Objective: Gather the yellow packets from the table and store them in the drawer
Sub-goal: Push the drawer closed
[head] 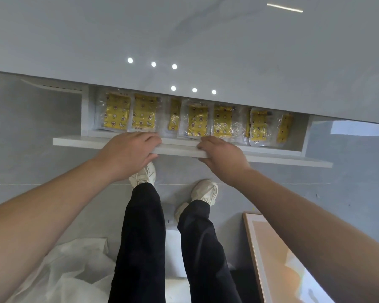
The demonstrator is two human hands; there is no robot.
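1. The gathering looks finished to me: the grey desk (206, 40) in front of me shows no packets on the part I can see, only reflected ceiling lights.

2. The yellow packets (197, 121) all lie inside the open drawer (184, 149), set side by side in a rough row across its width, partly tucked under the desk's edge.

3. My left hand (127, 154) rests on the drawer's front panel, fingers laid flat over the top edge and thumb below it, holding nothing but the panel.

4. My right hand (223, 158) sits just beside it on the same panel, fingers curled over the top edge, with no packet in it either.

5. What is left, as I judge it, is only to push the drawer shut; both hands seem placed for that.

6. Count of packets: I make out about eight clear-wrapped yellow ones. Two lie flat at the left, one narrow one shows edge-on, two more lie flat at the middle, and about three overlap at the right. The overlapping ones are hard to separate, so the number could be off by one.

7. One drawer is open; I see no other.

8. On the floor (31, 127) below I see my two pale shoes (206, 191), a crumpled white bag (64, 270) and a wooden-framed board (271, 248) at my right.
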